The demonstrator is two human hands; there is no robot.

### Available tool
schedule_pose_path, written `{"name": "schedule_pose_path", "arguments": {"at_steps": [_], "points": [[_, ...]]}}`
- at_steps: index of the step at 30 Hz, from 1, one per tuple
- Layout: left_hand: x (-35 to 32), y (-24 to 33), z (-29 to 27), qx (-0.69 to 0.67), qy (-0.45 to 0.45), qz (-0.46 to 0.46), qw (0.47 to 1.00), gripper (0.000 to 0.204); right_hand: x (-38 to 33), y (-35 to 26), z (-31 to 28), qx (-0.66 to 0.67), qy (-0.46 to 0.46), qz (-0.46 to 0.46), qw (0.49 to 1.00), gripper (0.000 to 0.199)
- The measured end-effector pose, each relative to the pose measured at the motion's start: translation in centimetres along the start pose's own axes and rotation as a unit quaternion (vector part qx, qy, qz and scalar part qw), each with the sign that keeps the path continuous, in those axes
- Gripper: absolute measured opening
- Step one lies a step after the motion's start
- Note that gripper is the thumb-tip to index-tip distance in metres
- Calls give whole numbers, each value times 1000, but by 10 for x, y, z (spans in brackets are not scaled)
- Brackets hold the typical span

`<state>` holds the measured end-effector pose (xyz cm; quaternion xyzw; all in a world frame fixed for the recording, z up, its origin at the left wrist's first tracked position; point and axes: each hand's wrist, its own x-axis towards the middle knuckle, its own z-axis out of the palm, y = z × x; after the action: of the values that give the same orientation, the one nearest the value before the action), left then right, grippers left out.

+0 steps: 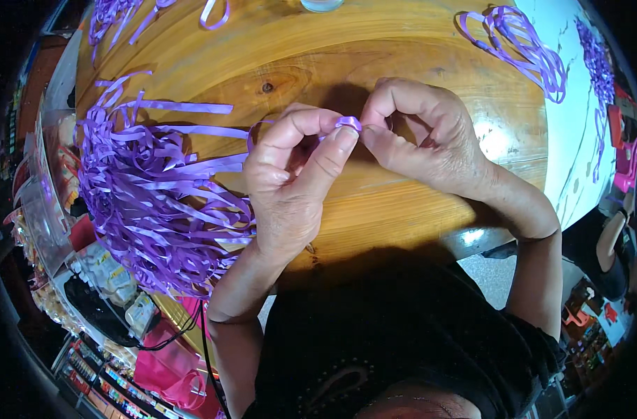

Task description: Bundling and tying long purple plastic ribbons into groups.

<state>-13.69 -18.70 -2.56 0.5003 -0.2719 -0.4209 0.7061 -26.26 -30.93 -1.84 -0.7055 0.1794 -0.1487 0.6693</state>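
Between the thumb and forefinger of my left hand [290, 167] is a small folded loop of purple satin ribbon [348, 123]. Part of that ribbon is hidden behind the fingers. Just to its right, my right hand [434, 133] is closed in a pinch, its fingertips touching or very near the loop. What those fingertips hold, if anything, is too small to make out. A large heap of purple ribbon strips [151, 188] lies left of my left hand, some ends reaching behind the wrist.
Both hands are above a round wooden table [276, 84]. A looped bundle of purple ribbons [528, 52] lies at the far right, partly over a white marbled surface [570, 140]. More ribbons [116, 17] lie far left. A glass [322, 4] stands at the far edge; another person's arm [610, 237] shows at right.
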Motion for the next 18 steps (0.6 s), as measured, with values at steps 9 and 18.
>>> {"name": "schedule_pose_path", "arguments": {"at_steps": [9, 18], "points": [[-1, 0, -3, -38, -23, -20, 999, 10, 2, 2, 0, -123, 10, -46, 991, 10], [-1, -3, 4, 81, 62, -28, 994, 10, 15, 14, -7, -375, 77, -347, 856, 21]]}}
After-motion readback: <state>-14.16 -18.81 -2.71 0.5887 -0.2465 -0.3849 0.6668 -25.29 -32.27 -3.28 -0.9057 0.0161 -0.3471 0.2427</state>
